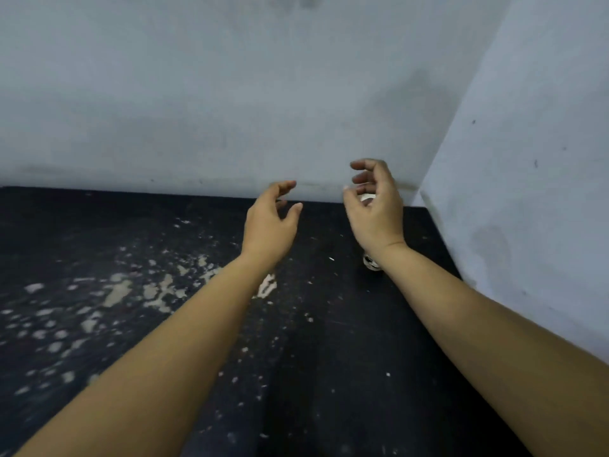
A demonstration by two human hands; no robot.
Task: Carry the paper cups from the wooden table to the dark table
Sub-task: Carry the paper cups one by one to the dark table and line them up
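- Head view: dark surface (329, 341) across the lower half, scuffed with pale flecks and worn patches, thickest toward 9 o'clock.
- Pale grey wall (230, 94) behind the surface at 12 o'clock, meeting a second wall (543, 159) in a corner at 3 o'clock.
- Left hand (268, 225) just left of centre, raised over the surface, palm turned toward the right hand.
- Fingers (286, 186) of the left hand spread and loosely curled, thumb apart from the rest, nothing between them.
- Right hand (375, 212) just right of centre, at 3 o'clock of the left hand, apart from it.
- Fingers (362, 178) of the right hand curved and parted, closing on nothing.
- Paper cup (370, 260) upright on the dark surface close to the corner, mostly hidden behind the right hand and wrist.
- White rim showing between thumb and fingers, patterned lower part below the wrist at 6 o'clock.
- Contact between right hand and cup: cannot tell.
- Both bare forearms reaching in from 6 o'clock.
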